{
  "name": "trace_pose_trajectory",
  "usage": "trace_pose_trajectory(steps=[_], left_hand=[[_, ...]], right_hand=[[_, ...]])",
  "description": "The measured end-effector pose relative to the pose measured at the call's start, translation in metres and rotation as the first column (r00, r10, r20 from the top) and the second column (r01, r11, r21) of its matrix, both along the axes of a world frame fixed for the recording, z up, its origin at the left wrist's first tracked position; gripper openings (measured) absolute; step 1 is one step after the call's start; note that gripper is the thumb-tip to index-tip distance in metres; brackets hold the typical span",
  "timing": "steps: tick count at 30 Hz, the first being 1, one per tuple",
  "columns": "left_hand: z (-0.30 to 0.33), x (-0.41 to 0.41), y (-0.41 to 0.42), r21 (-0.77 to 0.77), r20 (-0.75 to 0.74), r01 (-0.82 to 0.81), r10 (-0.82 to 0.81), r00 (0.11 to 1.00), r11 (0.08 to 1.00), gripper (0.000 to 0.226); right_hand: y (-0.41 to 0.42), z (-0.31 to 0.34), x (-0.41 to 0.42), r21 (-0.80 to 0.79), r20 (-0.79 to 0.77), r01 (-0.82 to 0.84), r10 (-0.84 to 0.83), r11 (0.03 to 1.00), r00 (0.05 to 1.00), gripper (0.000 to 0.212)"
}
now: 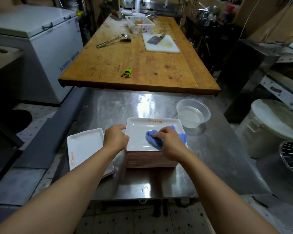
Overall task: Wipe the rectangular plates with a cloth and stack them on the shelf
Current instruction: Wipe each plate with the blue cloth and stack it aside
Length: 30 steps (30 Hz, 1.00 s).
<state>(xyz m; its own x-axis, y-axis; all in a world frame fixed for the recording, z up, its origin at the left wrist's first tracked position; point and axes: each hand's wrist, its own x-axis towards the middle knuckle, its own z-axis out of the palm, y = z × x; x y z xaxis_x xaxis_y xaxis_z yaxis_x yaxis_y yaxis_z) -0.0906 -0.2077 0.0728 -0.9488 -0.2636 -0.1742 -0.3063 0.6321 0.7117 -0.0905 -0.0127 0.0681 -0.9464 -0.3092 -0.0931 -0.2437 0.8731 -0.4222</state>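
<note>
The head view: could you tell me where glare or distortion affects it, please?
Head view: bright glare patches sit on the steel table behind the plate stack and near its front edge; wide-angle distortion bows the wooden table and stretches both forearms; the far background is dim and soft; the cloth and top plate are evenly lit and sharp.

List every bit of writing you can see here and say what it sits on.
Top plate of the stack: an orange logo and a few orange characters along its far rim, too blurred to read.
Separate plate on the left: orange print along its left rim, too small to read.
Chest freezer: blue lettering on its front, blurred, not legible.
No other text can be made out.
</note>
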Motion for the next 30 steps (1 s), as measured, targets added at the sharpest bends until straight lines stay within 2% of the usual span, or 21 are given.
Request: trace_pose_trajectory(steps=[2,8,14,18,23,25,27,30], left_hand=[[-0.001,-0.001,0.001,-0.011,-0.009,-0.005,0.005,1.000,1.000,0.043],[0.001,0.005,0.009,-0.125,-0.036,-0.018,0.013,0.999,0.992,0.044],[0.009,0.006,0.015,-0.179,-0.026,-0.052,0.048,0.998,0.982,0.031],[0.009,0.008,0.018,-0.212,-0.033,-0.068,0.062,0.998,0.975,0.027],[0.009,0.012,0.020,-0.290,-0.021,-0.022,0.017,1.000,0.957,0.021],[0.011,0.017,0.022,-0.358,-0.005,0.011,-0.014,1.000,0.934,0.029],[0.014,0.027,0.026,-0.416,-0.072,0.007,-0.040,0.997,0.909,0.039],[0.014,0.039,0.036,-0.452,-0.204,0.120,-0.234,0.951,0.884,0.037]], right_hand=[[0.005,0.000,-0.005,0.074,-0.045,0.061,-0.058,0.995,0.997,0.049],[0.003,0.007,-0.003,0.292,-0.119,0.124,-0.093,0.948,0.989,0.044],[0.021,0.026,0.019,0.485,-0.187,0.113,-0.024,0.867,0.982,0.032],[0.025,0.033,0.042,0.537,-0.170,0.081,0.014,0.840,0.985,0.031],[0.037,0.037,0.048,0.415,-0.149,0.163,-0.110,0.895,0.983,0.021],[0.046,0.037,0.050,0.259,-0.163,0.241,-0.203,0.935,0.965,0.020],[0.055,0.037,0.053,0.052,-0.204,0.318,-0.302,0.947,0.931,0.016],[0.067,0.038,0.054,-0.156,-0.230,0.376,-0.403,0.914,0.886,0.012]])
